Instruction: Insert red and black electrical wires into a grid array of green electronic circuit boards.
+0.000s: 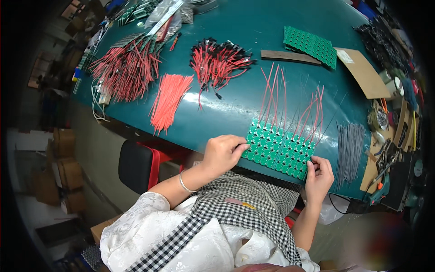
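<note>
A green panel of small round circuit boards [278, 149] lies at the table's near edge in front of me. Several red and dark wires [272, 97] stretch away from its far rows. My left hand [224, 153] pinches the panel's left edge between thumb and fingers. At the right edge, my right hand [319, 174] grips the panel with its fingers curled and the thumb on top. To the right of the panel lies a bundle of straight grey wires [350, 152]. A bundle of straight red wires [170, 102] sits to the left.
Red-and-black cables with connectors [217, 63] lie heaped at the middle back, beside a larger pile of red-wired boards [127, 68]. A dark bar [290, 57], stacked green panels [310, 44] and a cardboard sheet [362, 75] are at the far right. Tools [383, 181] clutter the right edge.
</note>
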Action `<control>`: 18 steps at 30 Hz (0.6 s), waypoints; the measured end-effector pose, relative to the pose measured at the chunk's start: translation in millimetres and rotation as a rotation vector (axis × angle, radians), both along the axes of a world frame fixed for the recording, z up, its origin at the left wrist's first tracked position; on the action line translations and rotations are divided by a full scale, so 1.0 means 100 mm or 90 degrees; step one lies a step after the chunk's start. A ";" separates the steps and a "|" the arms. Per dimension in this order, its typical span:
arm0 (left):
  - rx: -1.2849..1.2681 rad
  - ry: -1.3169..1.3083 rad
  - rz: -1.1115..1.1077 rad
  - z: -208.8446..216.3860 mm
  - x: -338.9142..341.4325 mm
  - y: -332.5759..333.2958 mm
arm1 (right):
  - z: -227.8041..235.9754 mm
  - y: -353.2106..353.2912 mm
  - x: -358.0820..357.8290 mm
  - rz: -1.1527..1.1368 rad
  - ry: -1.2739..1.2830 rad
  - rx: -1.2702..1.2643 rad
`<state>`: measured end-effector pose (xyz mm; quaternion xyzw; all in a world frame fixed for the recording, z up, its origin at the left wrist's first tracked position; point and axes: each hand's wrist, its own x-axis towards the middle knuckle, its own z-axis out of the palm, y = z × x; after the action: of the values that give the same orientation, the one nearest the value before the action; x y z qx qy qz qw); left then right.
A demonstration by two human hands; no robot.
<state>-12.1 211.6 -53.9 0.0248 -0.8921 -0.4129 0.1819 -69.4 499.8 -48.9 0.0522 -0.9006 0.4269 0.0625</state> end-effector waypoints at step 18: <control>-0.396 0.141 -0.028 0.08 -0.77 -1.32 | 0.32 -0.10 -0.01 0.046 0.053 0.002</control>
<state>-89.0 79.3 -46.2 -0.0959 -0.9506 -0.1249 0.2675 -70.1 490.3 -16.7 0.1026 -0.8955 0.4248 0.0842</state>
